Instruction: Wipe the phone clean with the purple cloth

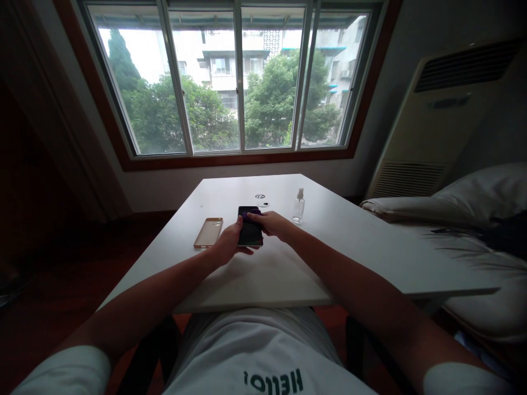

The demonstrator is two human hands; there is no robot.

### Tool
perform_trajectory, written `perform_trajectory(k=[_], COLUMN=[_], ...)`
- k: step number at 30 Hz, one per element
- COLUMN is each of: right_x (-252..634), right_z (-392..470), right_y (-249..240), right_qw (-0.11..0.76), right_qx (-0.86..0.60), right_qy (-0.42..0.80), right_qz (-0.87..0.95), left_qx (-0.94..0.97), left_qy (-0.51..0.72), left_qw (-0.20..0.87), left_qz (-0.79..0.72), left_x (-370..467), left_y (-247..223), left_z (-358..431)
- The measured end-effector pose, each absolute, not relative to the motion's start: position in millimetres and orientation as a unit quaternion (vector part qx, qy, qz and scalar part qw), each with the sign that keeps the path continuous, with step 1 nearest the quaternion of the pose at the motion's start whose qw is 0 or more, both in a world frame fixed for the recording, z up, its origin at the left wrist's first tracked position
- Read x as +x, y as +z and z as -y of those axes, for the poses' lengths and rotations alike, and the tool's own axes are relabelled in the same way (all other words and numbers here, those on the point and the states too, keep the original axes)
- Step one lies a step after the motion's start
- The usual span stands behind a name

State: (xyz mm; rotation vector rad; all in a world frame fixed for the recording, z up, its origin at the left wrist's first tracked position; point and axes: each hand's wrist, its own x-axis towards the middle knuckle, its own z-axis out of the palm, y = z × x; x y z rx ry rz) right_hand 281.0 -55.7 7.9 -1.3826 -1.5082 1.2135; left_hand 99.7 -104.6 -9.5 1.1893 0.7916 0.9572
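A dark smartphone (250, 235) is held above the white table, its screen side facing me. My left hand (229, 240) grips the phone's left edge, thumb on the front and fingers underneath. On the phone's upper right, my right hand (269, 220) presses a small dark purple cloth (249, 214) against the screen. A tan phone case (208, 232) lies on the table just left of my left hand. To the right of my right hand, a clear spray bottle (298, 207) with a white top stands upright.
The white table (263, 285) spans the space before me. Two small round items (260, 196) lie near its far side; what they are is unclear. Beyond are a window (239, 82) and, on the right, an air conditioner (436, 115) and a pale sofa (461, 203).
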Motion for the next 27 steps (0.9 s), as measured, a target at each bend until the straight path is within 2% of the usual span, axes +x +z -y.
perform_trajectory(k=[5,11,15,21,27], right_x=[273,260,255,250,254], right_z=[56,68,77,95,98], right_y=[3,7,11,15,16], right_qw=[0.425,0.414,0.369,0.26,0.225], right_qx=[-0.516,-0.514,-0.505,-0.425,-0.402], right_qy=[0.5,0.495,0.532,0.613,0.636], right_qz=[0.551,0.565,0.571,0.613,0.618], left_qx=[0.532,0.535,0.492,0.45,0.419], left_qy=[0.412,0.482,0.534,0.538,0.526], left_qw=[0.609,0.508,0.475,0.493,0.52], left_qz=[-0.421,-0.472,-0.498,-0.515,-0.526], left_x=[99,102,101,88,87], left_y=[-12,-10,-4,0,-1], left_z=[99,103,101,91,93])
